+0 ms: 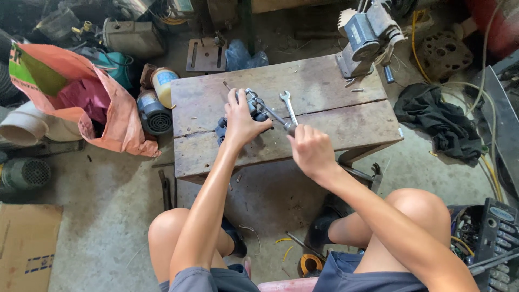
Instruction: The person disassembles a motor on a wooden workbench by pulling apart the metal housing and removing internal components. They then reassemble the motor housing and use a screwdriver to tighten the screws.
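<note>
- Left hand was clamped down over a small dark metal machine part, pinning it to the wooden bench. Fingers wrapped over the part's top, so a closed grip.
- Part sat near the middle-left of the benchtop, close to the seam between the two planks. One end of it stuck out below the wrist on the left.
- Right hand was a closed fist around the handle of a slim metal tool; its shaft ran up-left into the part. Tool tip was hidden against the part, couldn't tell the exact contact point.
- A combination wrench lay loose on the bench just beside the tool shaft, open end pointing away from the person. Neither hand touched it.
- Blue-grey bench vise stood at the far right corner of the bench, well apart from the hands.
- Couple of small loose fasteners lay on the planks near the vise, too small to identify.
- Floor left of the bench: small electric motor, orange sack just beside it.
- Floor right: black rag in a heap, yellow cable running past it.
- Open socket set case sat by the right knee.
</note>
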